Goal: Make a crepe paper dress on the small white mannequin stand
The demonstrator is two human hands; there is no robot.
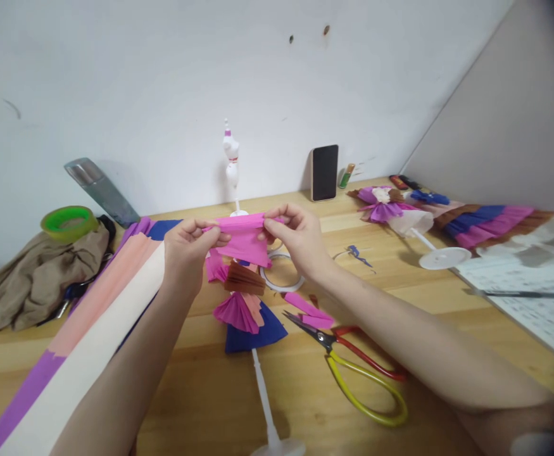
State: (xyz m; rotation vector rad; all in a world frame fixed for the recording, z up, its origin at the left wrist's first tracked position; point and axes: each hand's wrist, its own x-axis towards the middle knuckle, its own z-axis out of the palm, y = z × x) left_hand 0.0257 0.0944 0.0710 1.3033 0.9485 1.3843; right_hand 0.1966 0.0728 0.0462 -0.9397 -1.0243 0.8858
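Observation:
A piece of bright pink crepe paper (245, 244) is stretched between my two hands, its upper edge folded over. My left hand (188, 250) pinches the left end and my right hand (295, 237) pinches the right end. Just below lies a small mannequin dressed in brown, purple, peach and blue pleated paper (239, 310), its white stand (264, 399) pointing towards me. Scissors with one red and one yellow handle (328, 342) rest to its right, beside pink paper scraps (308, 310). A roll of tape (281, 272) is partly hidden behind my right hand.
A bare white mannequin (232, 158) stands at the back near a phone (324, 173). Long paper strips (96, 323) lie left, by a cloth (34, 272), green tape roll (69, 223) and bottle (100, 190). Dressed mannequins (400, 215) and a pen (523, 294) are at right.

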